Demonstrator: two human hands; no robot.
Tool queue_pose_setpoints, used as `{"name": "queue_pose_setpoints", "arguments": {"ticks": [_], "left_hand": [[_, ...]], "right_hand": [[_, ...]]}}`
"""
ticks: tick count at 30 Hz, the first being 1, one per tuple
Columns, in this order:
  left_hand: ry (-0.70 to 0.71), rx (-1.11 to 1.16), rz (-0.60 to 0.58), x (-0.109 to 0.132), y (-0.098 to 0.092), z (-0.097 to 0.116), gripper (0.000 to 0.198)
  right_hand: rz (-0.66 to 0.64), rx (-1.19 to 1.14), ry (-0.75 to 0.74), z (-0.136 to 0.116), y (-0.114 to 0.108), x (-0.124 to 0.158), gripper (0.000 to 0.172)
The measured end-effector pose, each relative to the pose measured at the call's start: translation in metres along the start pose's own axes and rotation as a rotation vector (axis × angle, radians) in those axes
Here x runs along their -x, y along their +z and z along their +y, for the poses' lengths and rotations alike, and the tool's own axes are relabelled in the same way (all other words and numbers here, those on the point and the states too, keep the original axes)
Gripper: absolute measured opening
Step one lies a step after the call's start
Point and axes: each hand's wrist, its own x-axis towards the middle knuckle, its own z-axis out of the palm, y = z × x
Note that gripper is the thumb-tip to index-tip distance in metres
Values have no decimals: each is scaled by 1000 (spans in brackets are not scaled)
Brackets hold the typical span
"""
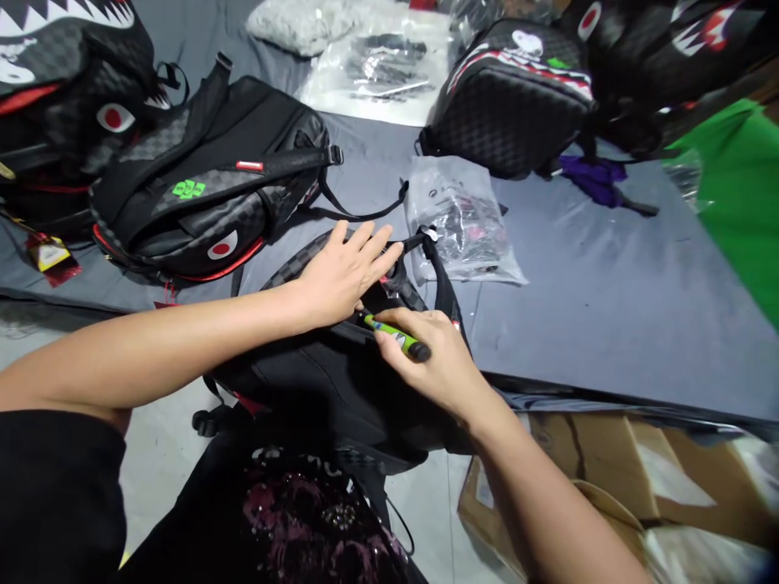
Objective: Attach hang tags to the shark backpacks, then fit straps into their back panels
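A black checkered backpack (341,381) lies at the table's front edge, partly over my lap. My left hand (350,272) rests flat on its upper part, fingers spread. In my right hand (435,349) is a green marker pen (393,331) with a black end, its tip pointing left at the backpack close to my left thumb. Whether the tip touches the fabric I cannot tell. A black strap (441,280) of this backpack loops up to the right of my hands.
Another checkered backpack (207,178) with a red eye patch lies to the left, more bags (61,97) behind it. A clear plastic packet (462,219) sits beyond my hands. A small checkered bag (511,105) stands at the back. Cardboard boxes (584,462) are below right.
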Motion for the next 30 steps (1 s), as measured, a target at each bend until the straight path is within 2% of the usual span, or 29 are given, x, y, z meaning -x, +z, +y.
{"name": "queue_pose_setpoints", "arguments": {"ticks": [2, 5, 10, 13, 15, 18, 24, 30], "left_hand": [[-6, 30, 4, -1, 0, 0, 88], [1, 54, -1, -1, 1, -1, 91], [68, -52, 97, -4, 2, -2, 105], [123, -102, 100, -8, 2, 0, 100], [140, -82, 92, -10, 3, 1, 94], [150, 34, 81, -13, 5, 2, 100], [101, 233, 72, -13, 7, 3, 107], [61, 168, 62, -17, 6, 5, 107]], "right_hand": [[-89, 108, -14, 0, -6, -2, 17], [-84, 196, -51, 4, -14, 1, 18], [-95, 147, -63, 9, -13, 7, 20], [-70, 132, -55, 10, -9, 7, 19], [-55, 122, -42, 11, -8, 8, 19], [-69, 95, -21, 13, -10, 8, 21], [-138, 34, -14, 15, -20, 4, 21], [-237, 103, -59, 12, -23, -10, 22]]}}
